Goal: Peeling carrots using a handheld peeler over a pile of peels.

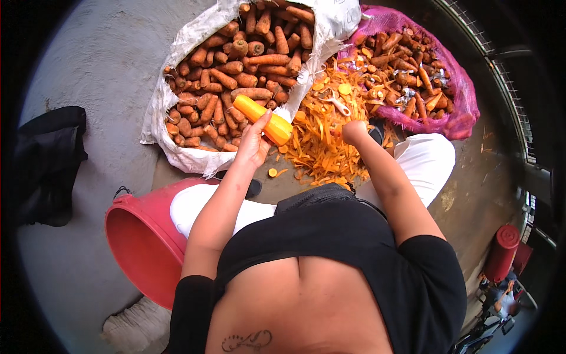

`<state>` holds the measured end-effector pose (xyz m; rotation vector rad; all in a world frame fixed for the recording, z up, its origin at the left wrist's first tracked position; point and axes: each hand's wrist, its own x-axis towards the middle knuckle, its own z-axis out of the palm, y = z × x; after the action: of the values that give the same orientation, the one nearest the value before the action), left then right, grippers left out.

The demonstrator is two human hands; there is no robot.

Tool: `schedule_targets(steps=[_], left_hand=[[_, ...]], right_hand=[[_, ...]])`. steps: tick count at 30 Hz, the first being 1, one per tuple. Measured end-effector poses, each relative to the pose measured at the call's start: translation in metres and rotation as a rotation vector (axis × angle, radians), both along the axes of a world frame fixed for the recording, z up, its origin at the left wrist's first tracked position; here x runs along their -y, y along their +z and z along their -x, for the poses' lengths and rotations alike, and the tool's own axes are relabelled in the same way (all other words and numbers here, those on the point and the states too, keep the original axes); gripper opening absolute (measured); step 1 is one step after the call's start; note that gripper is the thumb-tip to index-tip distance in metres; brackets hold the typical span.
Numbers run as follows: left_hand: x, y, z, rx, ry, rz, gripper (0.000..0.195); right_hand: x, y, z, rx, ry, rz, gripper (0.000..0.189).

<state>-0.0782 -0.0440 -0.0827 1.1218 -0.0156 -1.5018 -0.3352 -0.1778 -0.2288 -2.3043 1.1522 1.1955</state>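
Observation:
A peeled yellow-orange carrot (264, 118), its thick end cut flat, is gripped in my left hand (253, 144). That hand is held at the near edge of a white woven sack (177, 152) full of unpeeled carrots (252, 82). My right hand (353, 132) is over the near side of a heap of carrot peelings (320, 146); its fingers are out of sight, so I cannot tell what it holds. Just beyond it, a peeler with a white handle (340, 106) rests on the peelings, apart from the visible part of the hand.
At the far right stands a pink mesh sack (464, 99) of carrots and scraps. A red plastic barrel (141, 248) lies tipped by my left leg. Cut carrot ends, one a small round slice (272, 172), are on the floor. Another person (504, 305) is at the lower right.

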Motion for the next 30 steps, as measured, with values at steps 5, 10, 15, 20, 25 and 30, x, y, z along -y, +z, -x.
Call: schedule_targets(steps=[5, 10, 15, 20, 25, 30], left_hand=[[-0.007, 0.01, 0.01, 0.204, 0.063, 0.054, 0.039], [-0.014, 0.031, 0.043, 0.861, -0.014, 0.258, 0.041], [-0.027, 0.052, 0.079, 1.051, -0.157, 0.337, 0.046], [-0.031, 0.046, 0.089, 1.541, -0.235, 0.481, 0.053], [-0.026, 0.045, 0.095, 1.524, -0.244, 0.522, 0.049], [-0.028, 0.051, 0.1, 0.892, -0.338, 0.597, 0.05]], right_hand=[[-0.001, 0.128, 0.001, 0.166, -0.025, 0.233, 0.019], [-0.017, 0.135, 0.03, 0.885, -0.662, -0.008, 0.029], [-0.043, 0.117, 0.003, 1.197, -1.518, -0.782, 0.022], [-0.074, 0.147, -0.021, 1.391, -1.507, -1.137, 0.045], [-0.08, 0.152, -0.025, 1.409, -1.553, -1.002, 0.042], [-0.074, 0.145, -0.015, 1.417, -1.56, -1.088, 0.033]])
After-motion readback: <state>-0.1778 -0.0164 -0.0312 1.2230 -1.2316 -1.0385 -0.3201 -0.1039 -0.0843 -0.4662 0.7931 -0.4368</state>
